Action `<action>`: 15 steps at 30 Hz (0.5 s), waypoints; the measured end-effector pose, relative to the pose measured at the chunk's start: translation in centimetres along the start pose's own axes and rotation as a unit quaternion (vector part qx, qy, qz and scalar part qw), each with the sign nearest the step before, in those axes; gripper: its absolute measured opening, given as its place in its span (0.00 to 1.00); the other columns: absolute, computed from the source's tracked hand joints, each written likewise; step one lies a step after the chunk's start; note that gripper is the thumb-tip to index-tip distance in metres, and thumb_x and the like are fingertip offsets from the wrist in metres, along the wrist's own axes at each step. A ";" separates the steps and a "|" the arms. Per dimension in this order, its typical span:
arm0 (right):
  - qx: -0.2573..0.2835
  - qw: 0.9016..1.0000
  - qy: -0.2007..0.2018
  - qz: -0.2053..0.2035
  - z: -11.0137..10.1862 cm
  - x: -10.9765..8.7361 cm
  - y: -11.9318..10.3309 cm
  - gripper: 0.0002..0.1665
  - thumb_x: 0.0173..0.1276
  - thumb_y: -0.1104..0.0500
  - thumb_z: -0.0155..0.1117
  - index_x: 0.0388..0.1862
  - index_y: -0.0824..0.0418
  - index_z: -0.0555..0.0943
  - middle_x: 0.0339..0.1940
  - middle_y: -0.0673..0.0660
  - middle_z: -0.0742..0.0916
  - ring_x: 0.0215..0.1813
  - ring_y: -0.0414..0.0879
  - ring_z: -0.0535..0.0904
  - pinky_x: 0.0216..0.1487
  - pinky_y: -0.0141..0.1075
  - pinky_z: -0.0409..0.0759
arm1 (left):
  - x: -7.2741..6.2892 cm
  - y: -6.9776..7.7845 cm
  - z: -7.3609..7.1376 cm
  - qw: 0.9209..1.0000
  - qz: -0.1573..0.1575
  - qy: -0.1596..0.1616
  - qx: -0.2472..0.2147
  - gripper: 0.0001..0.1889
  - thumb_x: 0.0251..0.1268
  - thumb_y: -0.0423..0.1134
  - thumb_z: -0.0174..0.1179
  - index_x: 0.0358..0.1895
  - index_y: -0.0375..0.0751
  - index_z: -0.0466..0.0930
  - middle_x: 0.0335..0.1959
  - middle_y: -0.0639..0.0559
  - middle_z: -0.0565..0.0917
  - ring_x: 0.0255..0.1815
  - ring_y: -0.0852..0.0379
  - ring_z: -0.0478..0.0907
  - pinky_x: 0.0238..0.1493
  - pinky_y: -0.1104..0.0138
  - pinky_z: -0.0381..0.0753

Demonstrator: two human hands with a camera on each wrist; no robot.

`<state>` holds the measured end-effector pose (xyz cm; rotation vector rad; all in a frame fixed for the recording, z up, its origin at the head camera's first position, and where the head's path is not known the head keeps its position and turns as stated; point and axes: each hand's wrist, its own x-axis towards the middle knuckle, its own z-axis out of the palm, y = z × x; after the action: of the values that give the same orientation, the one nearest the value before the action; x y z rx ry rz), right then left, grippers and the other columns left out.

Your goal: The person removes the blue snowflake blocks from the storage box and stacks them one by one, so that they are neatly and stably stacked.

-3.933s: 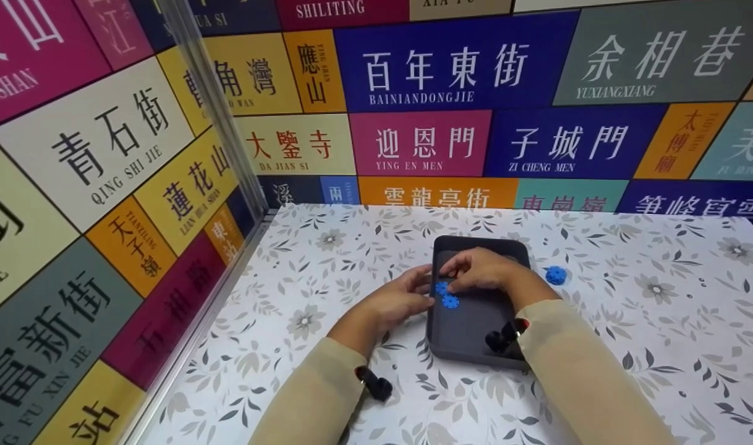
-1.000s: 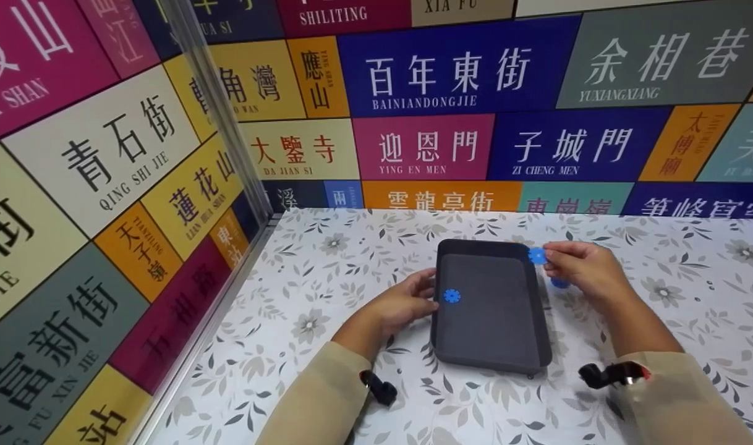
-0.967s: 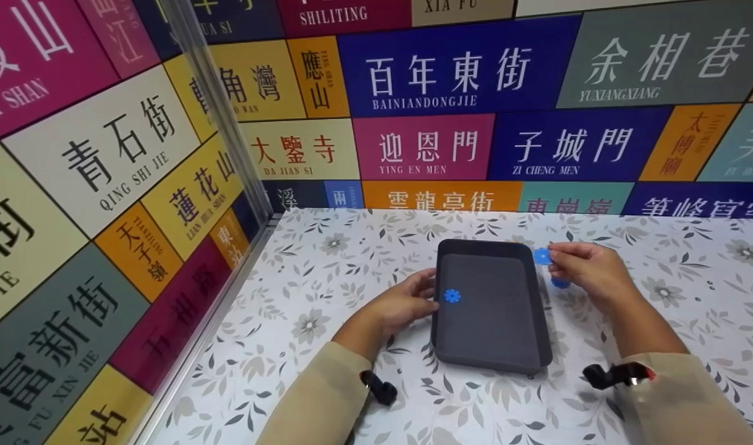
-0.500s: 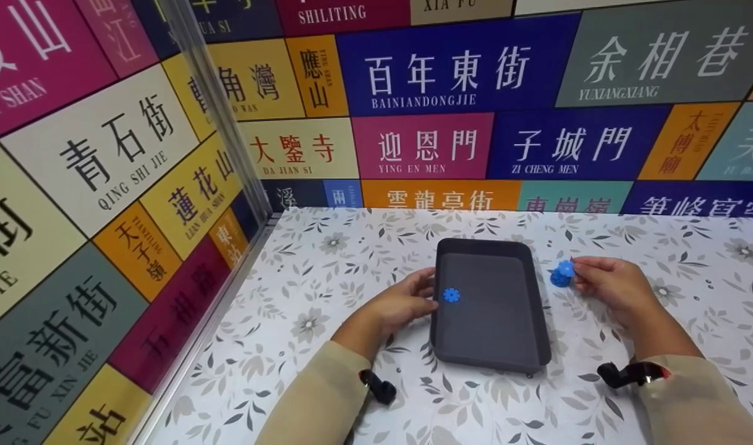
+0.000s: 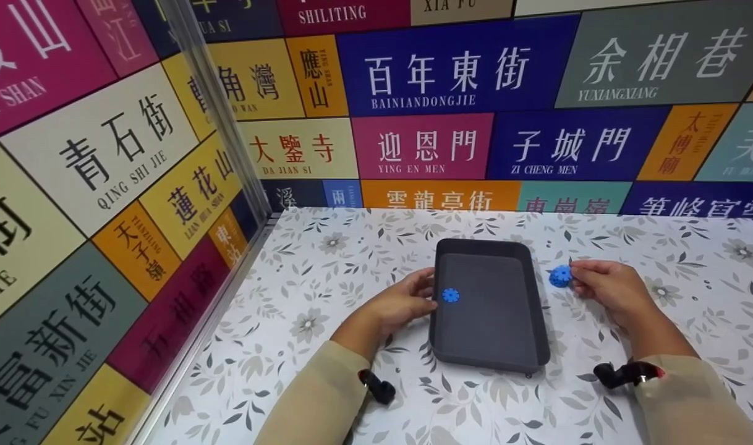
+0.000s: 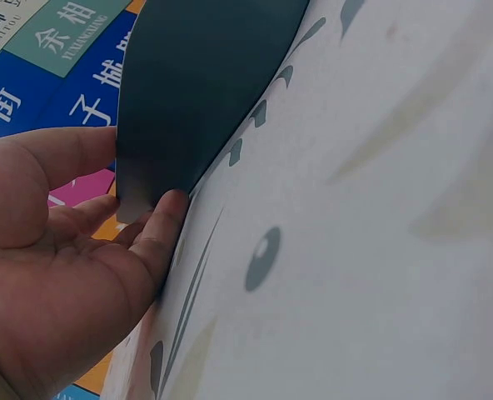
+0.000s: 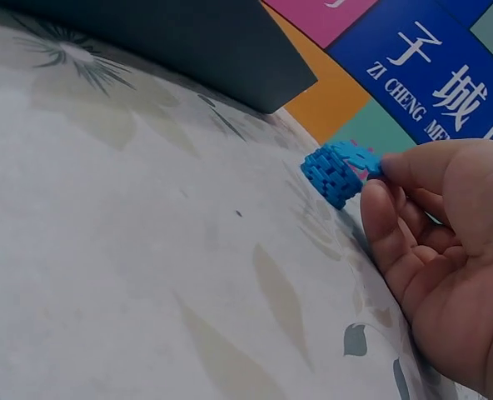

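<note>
The dark grey tray (image 5: 491, 315) lies on the table with one blue notched disc (image 5: 450, 295) near its left wall. My left hand (image 5: 401, 304) rests against the outside of that wall, its thumb right at the rim; the left wrist view shows its fingertips (image 6: 175, 200) low on the tray's dark side. Right of the tray, my right hand (image 5: 605, 285) pinches a blue notched disc (image 7: 365, 155) between thumb and finger. That disc is at the top of a small stack of similar blue discs (image 7: 328, 177) standing on the table.
A white tabletop with a grey leaf and flower print (image 5: 327, 259) lies under everything. Behind it and at the left stand walls of colourful street-name panels (image 5: 457, 71), joined by a metal corner post (image 5: 212, 105). Black wrist cameras (image 5: 376, 386) sit at both sleeves.
Earlier, two discs lay in the tray. My right hand has carried one out over the right wall and down onto the stack. My left hand has stayed at the tray.
</note>
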<state>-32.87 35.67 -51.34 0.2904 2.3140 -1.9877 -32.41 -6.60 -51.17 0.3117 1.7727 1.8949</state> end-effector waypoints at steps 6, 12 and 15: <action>-0.073 0.997 0.034 -0.001 0.5 0.3 0.2 0.25 0.77 0.48 0.70 0.64 0.62 0.84 0.32 0.37 0.89 0.35 0.33 0.85 0.42 0.27 0.89 | -0.1 0.0 0.0 1.000 0.000 0.002 -0.003 0.45 0.67 0.21 0.59 0.87 0.44 0.56 0.84 0.39 0.66 0.84 0.45 0.67 0.78 0.56 0.76; -0.101 0.994 0.048 -0.005 0.7 0.2 0.2 0.30 0.77 0.46 0.69 0.66 0.67 0.82 0.30 0.37 0.88 0.34 0.33 0.84 0.41 0.27 0.88 | -0.1 0.2 0.1 1.000 -0.002 0.003 -0.003 0.45 0.67 0.21 0.59 0.87 0.44 0.56 0.85 0.39 0.65 0.84 0.45 0.66 0.79 0.56 0.76; -0.104 0.993 0.051 -0.008 0.7 0.2 0.2 0.29 0.77 0.47 0.69 0.65 0.67 0.82 0.30 0.36 0.88 0.34 0.32 0.84 0.41 0.26 0.87 | 0.0 0.1 0.2 1.000 0.000 0.002 -0.011 0.45 0.67 0.20 0.58 0.86 0.43 0.56 0.84 0.38 0.65 0.84 0.44 0.67 0.78 0.55 0.76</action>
<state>-33.08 35.02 -51.71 0.3657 2.5663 -1.7578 -32.33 -6.46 -51.01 0.3007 1.7525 1.9149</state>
